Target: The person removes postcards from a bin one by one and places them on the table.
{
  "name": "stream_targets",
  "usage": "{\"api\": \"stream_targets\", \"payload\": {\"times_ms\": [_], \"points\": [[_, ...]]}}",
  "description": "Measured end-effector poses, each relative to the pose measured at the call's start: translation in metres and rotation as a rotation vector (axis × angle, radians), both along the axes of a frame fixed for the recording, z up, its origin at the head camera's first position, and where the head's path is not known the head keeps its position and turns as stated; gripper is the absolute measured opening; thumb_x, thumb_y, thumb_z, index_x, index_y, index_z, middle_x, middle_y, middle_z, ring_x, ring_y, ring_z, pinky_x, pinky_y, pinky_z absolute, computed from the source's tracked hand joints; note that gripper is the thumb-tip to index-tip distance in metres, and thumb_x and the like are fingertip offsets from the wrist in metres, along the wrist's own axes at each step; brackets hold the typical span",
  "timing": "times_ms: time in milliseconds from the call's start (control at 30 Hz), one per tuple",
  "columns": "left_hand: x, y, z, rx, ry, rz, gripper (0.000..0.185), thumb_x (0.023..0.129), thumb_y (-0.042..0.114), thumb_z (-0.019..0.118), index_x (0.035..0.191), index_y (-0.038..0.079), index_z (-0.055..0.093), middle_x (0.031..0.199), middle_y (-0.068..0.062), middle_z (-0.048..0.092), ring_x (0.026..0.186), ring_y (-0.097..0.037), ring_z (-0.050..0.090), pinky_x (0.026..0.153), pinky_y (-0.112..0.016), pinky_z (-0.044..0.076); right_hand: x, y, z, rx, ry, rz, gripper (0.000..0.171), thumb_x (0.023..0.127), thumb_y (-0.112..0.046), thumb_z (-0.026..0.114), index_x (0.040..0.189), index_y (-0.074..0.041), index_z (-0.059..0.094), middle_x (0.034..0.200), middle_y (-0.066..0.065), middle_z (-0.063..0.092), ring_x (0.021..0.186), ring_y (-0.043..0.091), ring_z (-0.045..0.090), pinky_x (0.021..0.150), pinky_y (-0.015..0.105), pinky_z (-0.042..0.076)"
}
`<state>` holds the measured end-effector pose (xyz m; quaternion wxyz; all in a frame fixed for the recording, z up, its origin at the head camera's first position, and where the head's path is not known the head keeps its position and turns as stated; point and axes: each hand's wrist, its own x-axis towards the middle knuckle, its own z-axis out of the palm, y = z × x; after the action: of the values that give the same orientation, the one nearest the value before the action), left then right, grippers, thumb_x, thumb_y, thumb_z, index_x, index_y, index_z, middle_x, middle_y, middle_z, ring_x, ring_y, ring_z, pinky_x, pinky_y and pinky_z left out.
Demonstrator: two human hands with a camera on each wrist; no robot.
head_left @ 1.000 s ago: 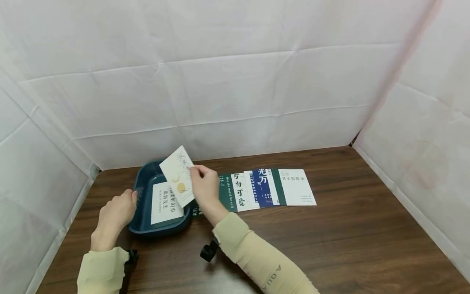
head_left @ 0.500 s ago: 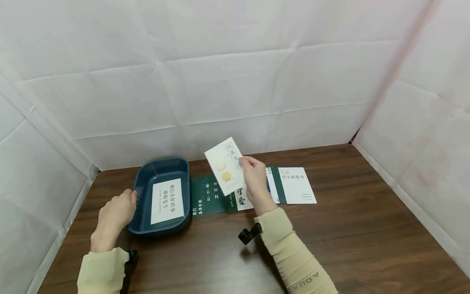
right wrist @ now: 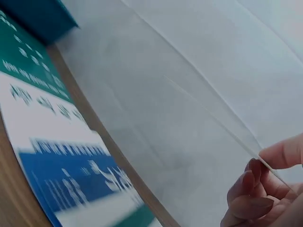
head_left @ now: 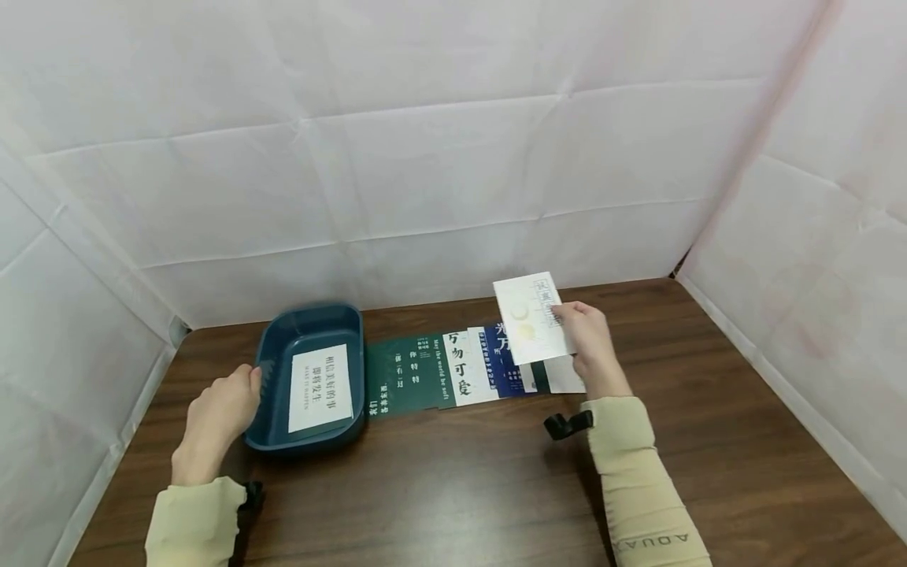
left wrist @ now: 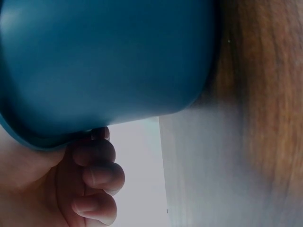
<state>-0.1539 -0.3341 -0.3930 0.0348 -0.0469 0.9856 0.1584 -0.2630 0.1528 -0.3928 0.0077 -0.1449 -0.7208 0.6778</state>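
My right hand [head_left: 590, 339] pinches a white card [head_left: 531, 319] with a yellow moon and Chinese print by its right edge. In the right wrist view the card [right wrist: 227, 127] shows edge-on between thumb and fingers. It is held over the right part of a row of overlapping printed cards [head_left: 405, 374], green, white and blue, covering part of the rightmost white one. At the left, my left hand [head_left: 223, 405] grips the left rim of a dark blue tray [head_left: 268, 425]. The left wrist view shows fingers [left wrist: 102, 176] curled beneath that rim. White-and-green card [head_left: 322, 386] lies inside the tray.
The wooden table [head_left: 453, 488] meets a white sheet wall [head_left: 439, 157] close behind the tray and cards. More white sheeting [head_left: 843, 276] closes off the right side and the left side.
My right hand has carried the white moon card from over the tray rightward along the row, turning it more upright. My left hand stays at the tray's rim.
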Motion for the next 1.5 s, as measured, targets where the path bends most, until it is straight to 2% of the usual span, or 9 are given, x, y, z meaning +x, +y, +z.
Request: {"api": "stream_targets", "payload": {"times_ms": [167,267,400,700,833,967,1167,1333,1500], "points": [[0.000,0.000,-0.004,-0.004,0.007,0.001,0.045,0.107,0.027,0.027,0.112,-0.010,0.052,0.095,-0.034,0.061,0.079,-0.051,0.060,0.061,-0.058,0.046,0.000,0.040,-0.012,0.028,-0.078,-0.007,0.034,0.099,-0.026,0.055,0.118,0.002,0.058,0.102,0.010,0.059,0.076,0.013,0.063,0.064,0.026,0.053],[0.000,0.000,-0.005,-0.005,-0.003,0.004,0.047,0.108,0.028,0.026,0.113,-0.010,0.052,0.095,-0.034,0.061,0.079,-0.050,0.060,0.061,-0.058,0.046,0.003,0.063,-0.022,0.074,-0.133,0.030,0.041,0.100,-0.029,0.055,0.126,0.003,0.055,0.102,0.008,0.059,0.075,0.010,0.063,0.064,0.025,0.053],[0.001,-0.002,-0.005,-0.014,0.004,0.008,0.046,0.108,0.028,0.026,0.113,-0.010,0.052,0.095,-0.034,0.061,0.079,-0.050,0.060,0.061,-0.058,0.046,0.006,0.086,-0.032,0.177,-0.151,0.098,0.049,0.101,-0.034,0.052,0.130,0.006,0.052,0.100,0.005,0.059,0.077,0.008,0.060,0.067,0.024,0.050],[0.002,-0.002,-0.003,-0.009,-0.001,0.000,0.047,0.108,0.027,0.024,0.112,-0.011,0.052,0.087,-0.030,0.061,0.072,-0.047,0.060,0.058,-0.056,0.046,0.010,0.112,-0.040,0.230,-0.241,0.213,0.046,0.101,-0.033,0.051,0.128,0.005,0.052,0.089,-0.002,0.063,0.076,0.008,0.059,0.065,0.026,0.047],[0.002,-0.001,-0.003,-0.007,0.006,0.004,0.046,0.108,0.026,0.026,0.111,-0.011,0.052,0.086,-0.030,0.061,0.071,-0.046,0.060,0.058,-0.056,0.046,0.012,0.118,-0.038,0.277,-0.252,0.260,0.039,0.101,-0.033,0.053,0.117,0.003,0.056,0.078,-0.004,0.062,0.067,0.010,0.056,0.058,0.027,0.043],[0.000,0.000,-0.003,-0.009,0.011,0.005,0.045,0.108,0.025,0.026,0.110,-0.011,0.052,0.087,-0.031,0.061,0.072,-0.047,0.060,0.058,-0.056,0.046,0.013,0.122,-0.037,0.344,-0.246,0.290,0.037,0.101,-0.033,0.053,0.111,0.002,0.059,0.074,-0.004,0.060,0.063,0.012,0.052,0.057,0.029,0.040],[0.000,0.001,-0.002,-0.009,0.007,0.000,0.045,0.108,0.026,0.026,0.112,-0.011,0.052,0.089,-0.032,0.061,0.074,-0.049,0.060,0.059,-0.057,0.046,0.012,0.126,-0.041,0.399,-0.237,0.299,0.037,0.101,-0.033,0.054,0.109,0.002,0.062,0.072,-0.004,0.058,0.063,0.013,0.050,0.059,0.030,0.038],[0.000,0.001,-0.001,-0.008,0.003,-0.001,0.046,0.108,0.026,0.026,0.112,-0.011,0.052,0.090,-0.032,0.061,0.075,-0.049,0.060,0.059,-0.057,0.046,0.008,0.125,-0.048,0.440,-0.244,0.248,0.044,0.099,-0.032,0.056,0.119,0.007,0.059,0.079,-0.001,0.061,0.065,0.012,0.054,0.059,0.029,0.042],[0.001,0.001,-0.001,-0.003,0.004,-0.002,0.044,0.108,0.025,0.027,0.111,-0.011,0.052,0.088,-0.031,0.061,0.072,-0.046,0.060,0.058,-0.056,0.046,0.003,0.121,-0.051,0.524,-0.243,0.199,0.042,0.097,-0.033,0.059,0.113,0.006,0.062,0.083,0.005,0.060,0.065,0.015,0.053,0.056,0.029,0.042]]}}
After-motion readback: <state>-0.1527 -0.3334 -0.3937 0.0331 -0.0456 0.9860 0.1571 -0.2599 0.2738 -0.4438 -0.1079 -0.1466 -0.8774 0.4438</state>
